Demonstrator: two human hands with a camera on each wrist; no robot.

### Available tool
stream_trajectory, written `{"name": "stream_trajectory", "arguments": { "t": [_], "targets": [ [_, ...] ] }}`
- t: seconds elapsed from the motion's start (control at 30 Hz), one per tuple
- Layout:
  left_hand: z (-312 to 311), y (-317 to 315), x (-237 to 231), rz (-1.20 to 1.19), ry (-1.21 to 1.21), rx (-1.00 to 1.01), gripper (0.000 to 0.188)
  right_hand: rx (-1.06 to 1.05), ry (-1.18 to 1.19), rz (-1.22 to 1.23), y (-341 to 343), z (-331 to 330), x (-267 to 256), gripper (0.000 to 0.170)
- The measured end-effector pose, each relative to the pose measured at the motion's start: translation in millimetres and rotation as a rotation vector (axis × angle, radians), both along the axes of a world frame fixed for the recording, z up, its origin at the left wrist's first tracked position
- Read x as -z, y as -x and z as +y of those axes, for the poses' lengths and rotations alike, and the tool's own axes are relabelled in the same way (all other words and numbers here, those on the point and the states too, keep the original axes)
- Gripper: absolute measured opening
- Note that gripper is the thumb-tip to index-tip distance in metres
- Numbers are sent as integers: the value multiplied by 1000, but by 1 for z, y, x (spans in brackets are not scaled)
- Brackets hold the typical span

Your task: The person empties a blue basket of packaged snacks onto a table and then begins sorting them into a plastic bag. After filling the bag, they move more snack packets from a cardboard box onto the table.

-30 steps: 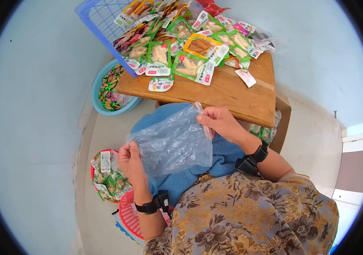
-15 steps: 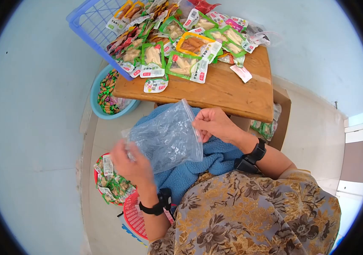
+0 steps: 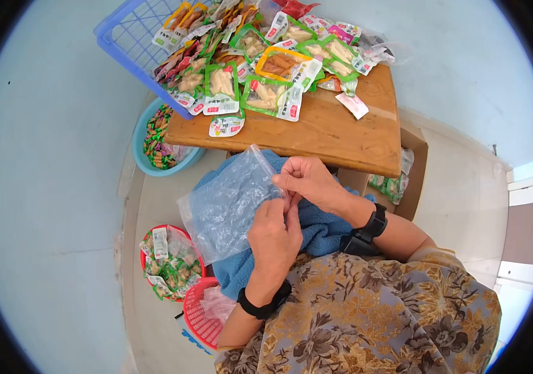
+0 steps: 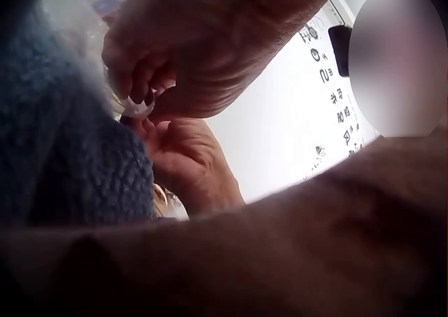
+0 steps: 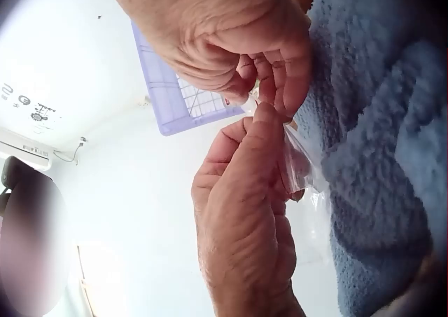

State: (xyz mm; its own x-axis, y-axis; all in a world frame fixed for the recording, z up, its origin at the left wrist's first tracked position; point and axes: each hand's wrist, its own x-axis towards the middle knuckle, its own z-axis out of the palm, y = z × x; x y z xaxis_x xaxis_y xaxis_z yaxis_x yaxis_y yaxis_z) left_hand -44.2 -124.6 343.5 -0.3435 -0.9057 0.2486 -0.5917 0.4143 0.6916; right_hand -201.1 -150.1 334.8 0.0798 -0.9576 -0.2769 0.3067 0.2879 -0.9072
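A clear plastic bag (image 3: pixel 221 202) lies flat over a blue fleece cloth (image 3: pixel 316 232) on the person's lap. Its right edge is pinched by the right hand (image 3: pixel 310 182), thumb against curled fingers. Just below, the left hand (image 3: pixel 272 235) pinches the same edge, and the fingertips of both hands meet there. In the right wrist view, a fold of the clear bag (image 5: pixel 299 164) hangs beside the left hand (image 5: pixel 245 212), with the right hand (image 5: pixel 238 44) above.
A wooden table (image 3: pixel 347 140) ahead bears a pile of sealed snack packets (image 3: pixel 266 96) spilling from a blue basket (image 3: pixel 145 78). On the floor stand a blue basin (image 3: pixel 143 163), red baskets (image 3: pixel 199 318) to the left and a cardboard box (image 3: pixel 417 165) to the right.
The left hand let go of the bag's left edge and moved right to the edge that the right hand holds. The bag shifted left a little.
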Motion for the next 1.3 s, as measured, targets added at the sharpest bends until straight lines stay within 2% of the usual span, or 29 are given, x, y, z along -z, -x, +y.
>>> {"name": "stream_trajectory", "arguments": {
  "t": [0.03,0.1,0.3,0.53,0.7,0.93,1.03,1.13,1.23,1.3],
  "targets": [
    [0,-1,0,-3,-1,-1,18,-1,-1,-3,0,0,1,24],
    [-2,-2,-1,171,-53,-47,10,13,15,11,-1,0,4,23],
    [-5,-7,-3,307,-116,-115,15,-109,-78,-98,-2,3,5,23],
    [-4,-13,-7,323,-191,-120,15,-165,-85,-85,0,4,9,21],
    [-3,-12,-5,280,-168,-93,17,-151,-149,-33,-3,5,-3,29],
    [-1,-10,-6,303,-173,-84,15,-152,-87,7,-6,4,11,27],
    [-2,-8,-4,397,-248,-145,14,-173,-72,-21,-6,5,10,25],
    [-4,-9,-3,390,-243,-157,15,-202,-40,-26,-6,5,9,25],
    [-5,-10,-6,253,-198,-182,11,-218,12,-29,-6,6,10,25],
    [-5,-11,-1,245,-135,-151,6,-218,29,46,-6,6,10,24]
  ]
}}
